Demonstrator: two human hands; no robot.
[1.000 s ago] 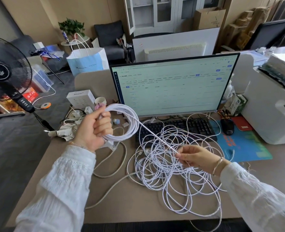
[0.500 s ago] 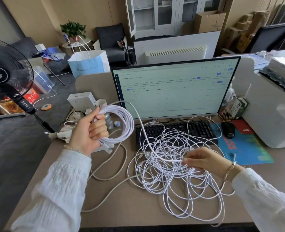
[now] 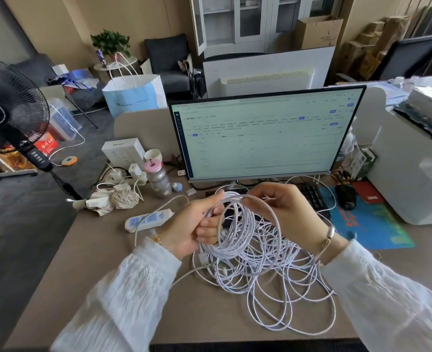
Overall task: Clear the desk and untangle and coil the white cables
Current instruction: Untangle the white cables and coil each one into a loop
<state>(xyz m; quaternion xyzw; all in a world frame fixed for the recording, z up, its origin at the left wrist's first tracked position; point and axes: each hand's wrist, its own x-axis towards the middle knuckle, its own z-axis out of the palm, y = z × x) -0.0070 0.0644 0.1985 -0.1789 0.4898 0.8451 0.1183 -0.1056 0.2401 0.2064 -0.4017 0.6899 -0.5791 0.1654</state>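
My left hand (image 3: 195,228) grips a coil of white cable (image 3: 237,243) held above the desk in front of the monitor. My right hand (image 3: 287,212) pinches the top of the same coil, laying a strand onto it. Below both hands a tangled heap of white cable (image 3: 281,283) spreads over the brown desk (image 3: 87,270), with loose loops reaching the near edge. A USB plug (image 3: 204,259) dangles from the coil.
A white power strip (image 3: 147,219) lies left of my hands. Behind it are a bottle with a pink cap (image 3: 157,180), a cup, a white box (image 3: 122,152) and crumpled cords. The monitor (image 3: 265,134), keyboard (image 3: 311,194), mouse (image 3: 345,196) and blue mat sit behind; a fan (image 3: 9,110) stands left.
My left hand brought the coil down and rightward to the middle. My right hand rose from the tangle to the coil's top, adding another loop.
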